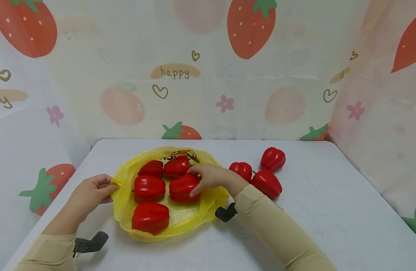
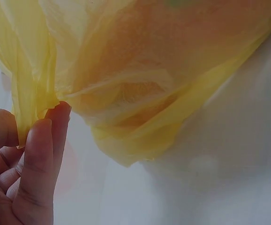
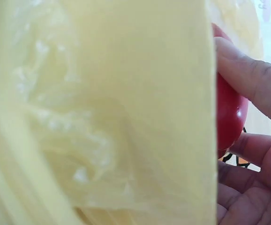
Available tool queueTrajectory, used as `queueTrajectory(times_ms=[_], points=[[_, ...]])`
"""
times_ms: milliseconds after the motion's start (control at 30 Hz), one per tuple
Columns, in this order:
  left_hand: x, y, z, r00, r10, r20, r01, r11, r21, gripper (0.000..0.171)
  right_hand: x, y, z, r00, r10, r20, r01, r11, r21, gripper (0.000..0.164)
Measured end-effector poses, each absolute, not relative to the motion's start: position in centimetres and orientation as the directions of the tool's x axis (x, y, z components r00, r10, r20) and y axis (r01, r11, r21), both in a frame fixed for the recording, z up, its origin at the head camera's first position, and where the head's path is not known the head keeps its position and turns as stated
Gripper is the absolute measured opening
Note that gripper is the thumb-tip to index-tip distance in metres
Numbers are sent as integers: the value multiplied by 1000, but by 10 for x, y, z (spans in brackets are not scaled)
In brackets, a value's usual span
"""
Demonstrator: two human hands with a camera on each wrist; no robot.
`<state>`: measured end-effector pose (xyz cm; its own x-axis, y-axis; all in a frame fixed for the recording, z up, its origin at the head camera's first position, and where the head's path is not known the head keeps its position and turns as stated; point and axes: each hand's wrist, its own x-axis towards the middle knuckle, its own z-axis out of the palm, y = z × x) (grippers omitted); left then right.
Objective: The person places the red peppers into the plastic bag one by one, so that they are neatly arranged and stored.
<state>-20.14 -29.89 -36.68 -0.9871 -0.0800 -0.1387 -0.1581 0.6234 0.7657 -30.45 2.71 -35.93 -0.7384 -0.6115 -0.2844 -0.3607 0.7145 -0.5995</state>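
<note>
A yellow plastic bag (image 1: 121, 210) lies spread open on the table with several red bell peppers inside. My left hand (image 1: 93, 192) pinches the bag's left rim between thumb and fingers; the left wrist view shows the gathered yellow film (image 2: 32, 84) in that pinch. Reaching over the right rim, my right hand (image 1: 211, 177) holds a red bell pepper (image 1: 183, 188) inside the bag, thumb on its near side. In the right wrist view, yellow film hides much of this pepper (image 3: 230, 110) and part of the fingers.
Three more bell peppers lie on the white table (image 1: 330, 210) right of the bag: one by the right wrist (image 1: 241, 170), one in front (image 1: 267, 183), one farther back (image 1: 273, 159). A strawberry-printed curtain (image 1: 208, 113) stands behind the table and along both sides.
</note>
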Motion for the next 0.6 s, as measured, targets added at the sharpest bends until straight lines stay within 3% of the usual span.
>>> queueTrajectory(times_ms=[600], points=[[-199,-297,-365,-987,-83,-136,-159,616,772,39,-300,35,-350,-739,-588,-328,-259,697,-668,59]])
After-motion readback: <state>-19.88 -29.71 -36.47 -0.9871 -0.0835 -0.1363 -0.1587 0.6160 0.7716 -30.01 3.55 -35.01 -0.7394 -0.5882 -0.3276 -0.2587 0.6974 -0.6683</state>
